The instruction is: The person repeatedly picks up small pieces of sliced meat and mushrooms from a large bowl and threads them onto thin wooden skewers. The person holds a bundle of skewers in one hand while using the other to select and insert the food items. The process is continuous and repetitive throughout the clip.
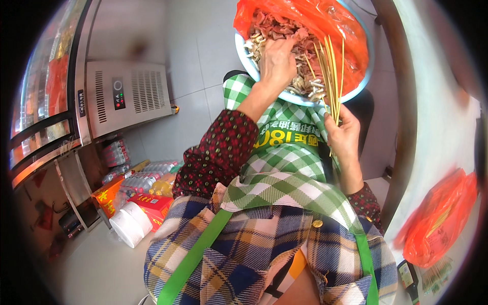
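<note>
A light blue basin point(365, 81), lined with a red plastic bag point(352, 49), rests at the lap over a green checked apron point(282, 164). Inside lie many small folded pieces of meat point(282, 28), reddish and greyish-brown, with paler pieces at the left. My left hand point(278, 65) reaches into them, its fingertips partly hidden among the pieces. Low at the basin's right side, my right hand point(343, 127) grips a bundle of bamboo skewers point(333, 76) pointing up over the basin. Pale pieces point(316, 90) are threaded on one skewer near the rim.
At left stands a glass-fronted metal cabinet with a vented panel point(129, 95). Below are packs of bottles point(141, 177), a red box point(154, 206) and a white roll point(131, 225). On the right surface lies a red plastic bag with skewers point(438, 225), beside a dark-handled object point(408, 280).
</note>
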`<action>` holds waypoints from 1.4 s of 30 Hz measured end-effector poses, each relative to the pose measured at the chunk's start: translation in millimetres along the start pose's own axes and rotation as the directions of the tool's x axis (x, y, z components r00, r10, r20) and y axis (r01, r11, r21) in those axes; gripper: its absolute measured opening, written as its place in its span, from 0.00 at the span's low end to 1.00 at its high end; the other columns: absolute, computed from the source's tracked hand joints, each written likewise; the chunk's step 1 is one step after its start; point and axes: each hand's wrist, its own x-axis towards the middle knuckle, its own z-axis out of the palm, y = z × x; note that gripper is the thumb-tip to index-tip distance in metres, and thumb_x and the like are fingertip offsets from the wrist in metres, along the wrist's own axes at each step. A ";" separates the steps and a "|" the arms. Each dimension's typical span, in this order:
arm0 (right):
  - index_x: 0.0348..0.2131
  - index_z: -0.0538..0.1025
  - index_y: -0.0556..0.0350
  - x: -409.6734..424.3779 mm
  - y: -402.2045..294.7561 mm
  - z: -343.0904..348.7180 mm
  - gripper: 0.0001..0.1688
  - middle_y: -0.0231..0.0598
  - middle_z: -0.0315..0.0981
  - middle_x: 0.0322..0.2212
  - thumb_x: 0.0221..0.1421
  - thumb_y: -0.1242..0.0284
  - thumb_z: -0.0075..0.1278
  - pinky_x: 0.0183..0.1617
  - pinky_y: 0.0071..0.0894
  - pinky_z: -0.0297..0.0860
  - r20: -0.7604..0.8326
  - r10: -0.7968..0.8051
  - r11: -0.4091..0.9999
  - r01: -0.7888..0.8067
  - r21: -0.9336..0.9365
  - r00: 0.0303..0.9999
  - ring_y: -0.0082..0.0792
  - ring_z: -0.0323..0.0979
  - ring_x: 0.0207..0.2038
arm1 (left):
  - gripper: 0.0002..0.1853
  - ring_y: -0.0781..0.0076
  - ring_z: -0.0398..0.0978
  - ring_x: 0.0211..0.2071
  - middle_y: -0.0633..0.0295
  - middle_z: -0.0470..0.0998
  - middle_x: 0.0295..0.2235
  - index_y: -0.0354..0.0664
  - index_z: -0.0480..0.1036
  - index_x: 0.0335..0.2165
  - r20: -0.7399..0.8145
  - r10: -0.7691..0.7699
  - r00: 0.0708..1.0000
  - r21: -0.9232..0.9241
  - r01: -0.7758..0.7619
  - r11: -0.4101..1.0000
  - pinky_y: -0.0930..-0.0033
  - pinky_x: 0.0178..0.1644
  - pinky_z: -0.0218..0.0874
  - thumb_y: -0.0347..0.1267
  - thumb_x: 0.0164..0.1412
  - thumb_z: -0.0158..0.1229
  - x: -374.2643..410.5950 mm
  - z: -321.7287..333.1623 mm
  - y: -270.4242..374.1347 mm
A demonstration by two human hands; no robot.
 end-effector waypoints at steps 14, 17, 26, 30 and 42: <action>0.38 0.75 0.58 -10.9 -9.1 3.5 0.16 0.21 0.63 0.15 0.46 0.80 0.47 0.13 0.15 0.53 0.072 0.039 0.999 -0.041 0.030 0.997 0.11 0.55 0.12 | 0.12 0.85 0.72 0.24 0.67 0.75 0.22 0.39 0.76 0.34 0.263 -0.510 0.819 -0.533 0.564 0.631 0.84 0.28 0.63 0.21 0.48 0.54 -17.2 -17.0 14.9; 0.39 0.75 0.58 -11.3 -9.6 2.0 0.16 0.21 0.63 0.15 0.46 0.81 0.47 0.13 0.15 0.53 0.086 0.064 0.998 -0.065 0.012 0.994 0.11 0.55 0.12 | 0.12 0.82 0.73 0.26 0.62 0.76 0.27 0.37 0.75 0.35 0.221 -0.450 0.865 -0.548 0.492 0.677 0.81 0.31 0.65 0.19 0.49 0.53 -24.1 -23.1 24.7; 0.39 0.75 0.58 -13.1 -4.2 4.6 0.16 0.21 0.63 0.16 0.46 0.81 0.46 0.13 0.14 0.53 0.082 0.048 0.999 -0.048 -0.006 0.995 0.11 0.56 0.12 | 0.12 0.63 0.74 0.25 0.54 0.75 0.25 0.37 0.74 0.32 0.106 -0.140 0.984 -0.476 0.174 0.862 0.71 0.29 0.65 0.18 0.46 0.50 -59.1 -21.8 36.0; 0.38 0.75 0.59 -4.0 -4.1 2.8 0.15 0.20 0.63 0.16 0.46 0.81 0.47 0.14 0.14 0.53 0.070 0.055 0.998 -0.057 0.018 0.996 0.10 0.55 0.14 | 0.15 0.60 0.74 0.30 0.55 0.76 0.29 0.38 0.74 0.32 0.163 -0.034 0.986 -0.462 0.107 0.880 0.66 0.35 0.65 0.16 0.44 0.49 -52.4 -32.5 36.8; 0.41 0.74 0.56 -13.4 -2.4 4.0 0.18 0.19 0.62 0.15 0.47 0.81 0.46 0.12 0.13 0.52 0.108 0.052 0.996 -0.060 0.068 0.993 0.10 0.54 0.11 | 0.13 0.65 0.72 0.29 0.61 0.76 0.27 0.41 0.75 0.33 -0.031 0.098 0.995 0.127 -0.094 0.987 0.69 0.35 0.64 0.21 0.45 0.55 2.3 -22.6 -48.7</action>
